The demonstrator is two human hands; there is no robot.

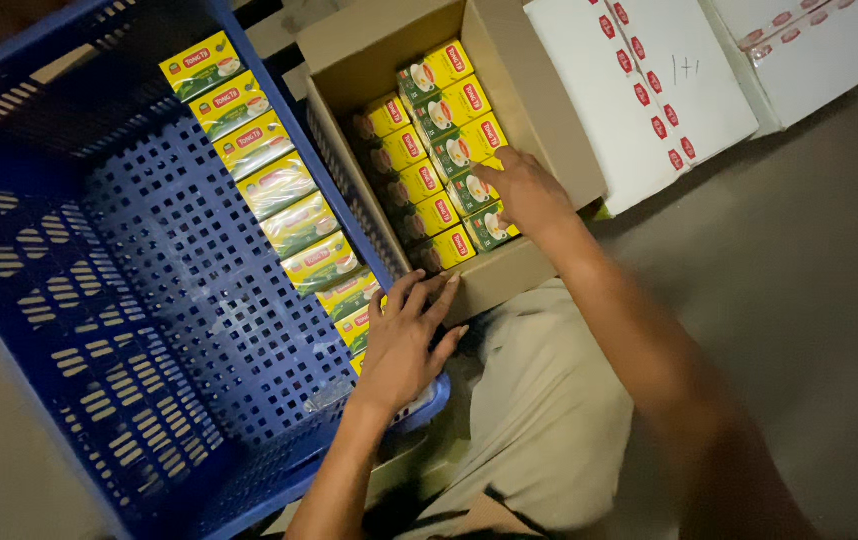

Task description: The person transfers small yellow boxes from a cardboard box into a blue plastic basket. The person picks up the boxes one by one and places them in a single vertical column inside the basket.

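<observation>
The blue crate (pixel 99 300) ran off the left and bottom edges. The left hand (pixel 404 345) covered the nearest yellow boxes (pixel 354 315), and the right forearm (pixel 669 370) was blurred.

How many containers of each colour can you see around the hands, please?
Blue plastic crate: 1
Brown cardboard box: 1
White cartons: 2
Total: 4

Yellow-and-green small card boxes (pixel 446 140) with red labels fill a plain brown cardboard carton (pixel 374 45); the perforated plastic crate (pixel 139 290) is blue.
</observation>
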